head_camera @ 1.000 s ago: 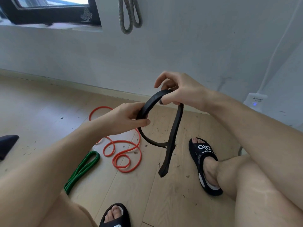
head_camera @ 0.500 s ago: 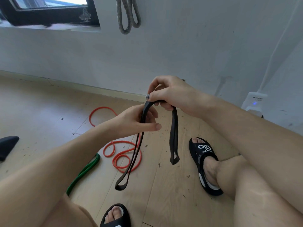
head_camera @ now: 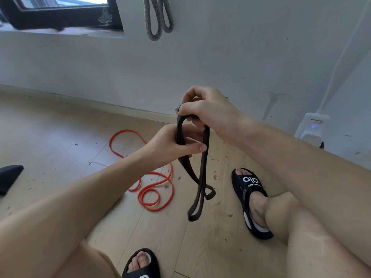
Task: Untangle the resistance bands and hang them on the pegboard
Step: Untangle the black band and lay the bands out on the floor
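Where the flat black rubber resistance band [head_camera: 202,169] is folded over at its top, the right hand [head_camera: 208,113] grips it, fingers and thumb curled round the fold. The band is held in the air above the pale wooden plank floor [head_camera: 60,137], in front of the person's knees. From the fold, two runs of band hang down. The left hand [head_camera: 172,146] pinches the left run just below the right hand, thumb laid across the strand and pointing right. Below the left hand the runs cross each other. They end in two hanging loops: a long narrow one at the lowest point and a smaller one just to its right and higher up. Neither loop touches the floor, as far as can be told.

On the floor behind the left forearm lies a thin orange rubber resistance band [head_camera: 152,183], coiled in several loose curves. A black slide sandal with white lettering [head_camera: 251,197] is worn on the right foot, to the right of the hanging loops. A second black sandal [head_camera: 140,265] is at the bottom edge. Grey braided rope loops [head_camera: 158,17] hang on the white wall [head_camera: 241,57] above.
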`<state>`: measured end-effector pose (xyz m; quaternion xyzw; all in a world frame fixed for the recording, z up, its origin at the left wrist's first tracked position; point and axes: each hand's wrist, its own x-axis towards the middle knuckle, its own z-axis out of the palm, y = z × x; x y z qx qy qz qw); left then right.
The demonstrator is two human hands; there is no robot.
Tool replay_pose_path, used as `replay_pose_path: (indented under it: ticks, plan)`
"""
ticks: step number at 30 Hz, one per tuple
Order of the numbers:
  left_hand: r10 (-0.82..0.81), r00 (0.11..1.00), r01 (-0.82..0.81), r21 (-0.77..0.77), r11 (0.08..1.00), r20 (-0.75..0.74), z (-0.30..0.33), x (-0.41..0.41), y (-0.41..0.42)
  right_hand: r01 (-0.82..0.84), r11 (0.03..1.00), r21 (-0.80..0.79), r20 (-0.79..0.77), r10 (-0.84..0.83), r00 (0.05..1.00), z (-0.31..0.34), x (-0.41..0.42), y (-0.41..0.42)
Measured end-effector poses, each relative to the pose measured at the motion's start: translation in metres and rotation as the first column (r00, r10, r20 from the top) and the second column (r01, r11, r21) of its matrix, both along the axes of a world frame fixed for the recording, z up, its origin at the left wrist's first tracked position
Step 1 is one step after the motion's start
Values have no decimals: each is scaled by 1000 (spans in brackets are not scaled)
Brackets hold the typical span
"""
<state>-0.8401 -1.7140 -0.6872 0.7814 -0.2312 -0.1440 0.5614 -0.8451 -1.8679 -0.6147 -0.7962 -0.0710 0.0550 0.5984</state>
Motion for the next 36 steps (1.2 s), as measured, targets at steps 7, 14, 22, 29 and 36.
replay_pose_path:
  ticks: [7,14,22,29,36]
  plan:
    - [36,994,-34,-24,999,106,-1,0,-4,15,990,142,-39,-10,999,3,1,0]
    - [50,991,-54,31,998,124,3,1,-4,81,946,315,-126,-42,991,0,4,1]
    - [104,990,-107,29,994,96,0,-1,0,148,877,457,-194,-64,979,2,8,2]
    - [76,993,-90,152,984,92,0,-3,-2,196,878,438,-169,-134,977,2,9,-4]
    - [46,998,-52,147,988,44,4,-4,1,232,861,452,-178,-167,970,3,14,-14]
